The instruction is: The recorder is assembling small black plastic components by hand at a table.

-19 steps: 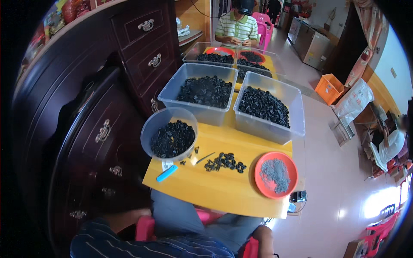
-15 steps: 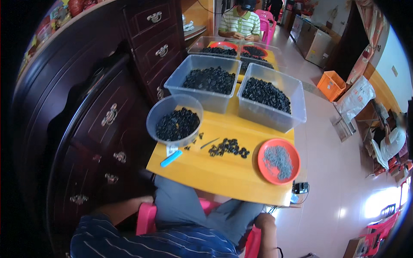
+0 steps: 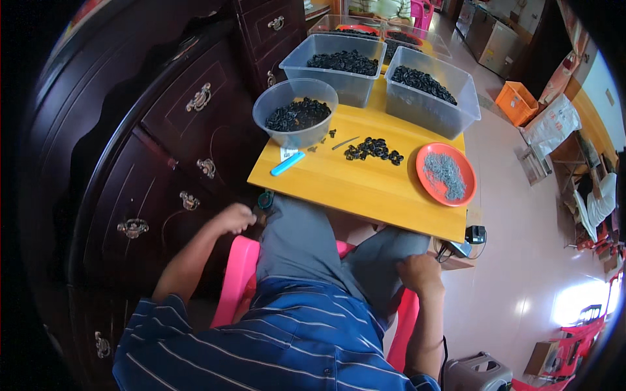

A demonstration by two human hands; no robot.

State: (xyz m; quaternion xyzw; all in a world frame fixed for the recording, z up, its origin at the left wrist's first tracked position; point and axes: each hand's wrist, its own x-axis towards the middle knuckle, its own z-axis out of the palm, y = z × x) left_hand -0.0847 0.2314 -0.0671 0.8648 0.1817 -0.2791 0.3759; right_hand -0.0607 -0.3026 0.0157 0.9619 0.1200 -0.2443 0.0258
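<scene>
Beside my left knee and below the table edge is my left hand (image 3: 236, 219), fingers curled; what they hold, if anything, is hidden. A dark green round thing (image 3: 265, 199) is close to it. My right hand (image 3: 420, 272) rests closed against my right thigh, and nothing shows in it. On the yellow table (image 3: 365, 186) lie a loose pile of small black oval parts (image 3: 373, 150), a thin pointed tool (image 3: 345, 143) and a light-blue handle-like strip (image 3: 287, 163). A red plate (image 3: 427, 188) of small grey pins (image 3: 445, 176) stands at the right.
A round clear tub (image 3: 297, 139) and two clear bins (image 3: 349, 91) (image 3: 433, 117) of black parts stand farther back. Dark drawers (image 3: 176, 124) close off the left. I sit on a pink chair (image 3: 235, 274); a grey stool (image 3: 478, 371) is at lower right. A person (image 3: 381, 8) sits across.
The view has tipped downward, so the table sits higher in it. My left hand has come forward from the chair arm, and my right hand has shifted onto my thigh.
</scene>
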